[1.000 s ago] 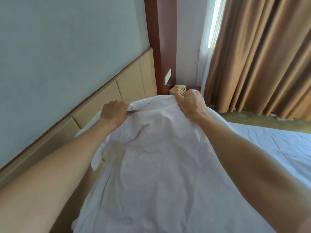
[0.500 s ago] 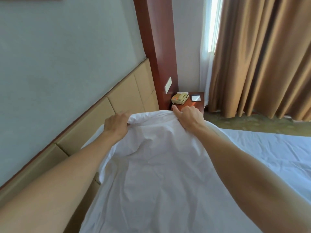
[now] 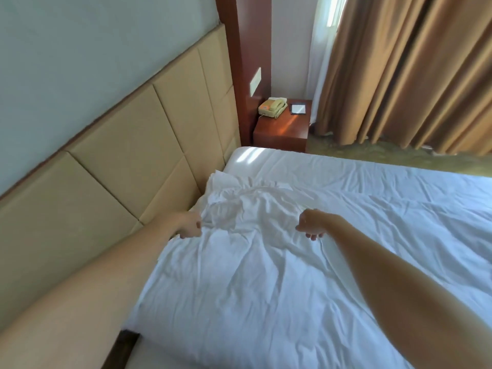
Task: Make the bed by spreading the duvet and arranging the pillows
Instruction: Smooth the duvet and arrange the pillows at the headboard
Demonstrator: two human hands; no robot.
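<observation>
A white pillow is laid at the centre and lower centre of the frame, on the bed, its long side run along the headboard at the left. Its open, bunched end is turned toward the upper centre, near the mattress corner, probably so that the slack cover is kept at the outer side. The left hand is set at the pillow's left edge, just beside the headboard; its fingers are curled and seem to touch the cloth, but whether cloth is pinched cannot be told. The right hand is held just above the pillow, fingers loosely curled and nothing gripped. The hands are placed at either side of the pillow, apparently so it can be squared and patted flat. A nightstand with a phone is seen at the upper centre, curtains at the upper right.
</observation>
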